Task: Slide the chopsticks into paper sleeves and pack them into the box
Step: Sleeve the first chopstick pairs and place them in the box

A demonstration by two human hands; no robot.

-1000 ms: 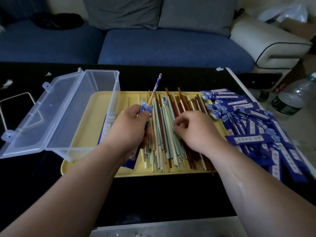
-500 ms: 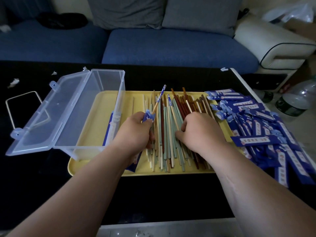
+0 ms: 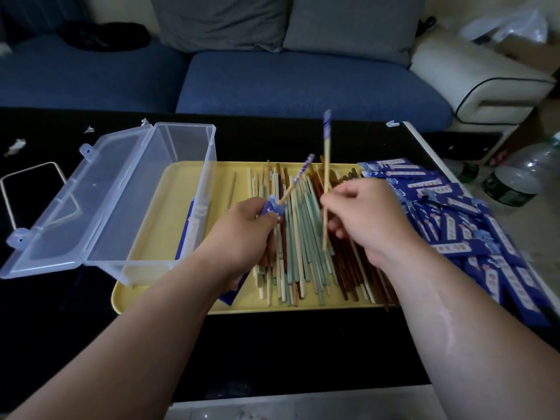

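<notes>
Black tabletop (image 3: 272, 344) carries the whole job. A yellow tray (image 3: 181, 183) lies across it, and the clear plastic box (image 3: 181, 153) stands on the tray's left end with its lid (image 3: 75, 201) flung open to the left. A heap of blue paper sleeves (image 3: 454, 225) spills along the tray's right edge. Between box and heap lies the pile of loose chopsticks (image 3: 303, 247), pale, green and brown. Above that pile the left hand (image 3: 242, 228) grips 1 blue sleeve (image 3: 272, 208) near its mouth, and 1 patterned-top chopstick (image 3: 298, 177) stands out of it, leaning away to the right. The right hand (image 3: 369, 219) pinches a 2nd chopstick (image 3: 326, 165) of matching pattern between thumb and fingers, nearly upright, its lower tip just over the pile. The step in hand looks like feeding this mate into the same sleeve. To do it well, I would lay the 2nd chopstick down to the angle of the 1st and lead with its plain tip. The left thumb can bow the sleeve's mouth open (thin paper probably creases or tears if jabbed). The stick should then slide in flat against its partner, not across it. A firm left grip should keep the 1st stick from being dragged deeper. Stopping when both patterned tops sit level would leave a tidy pair for the box just to the left.
</notes>
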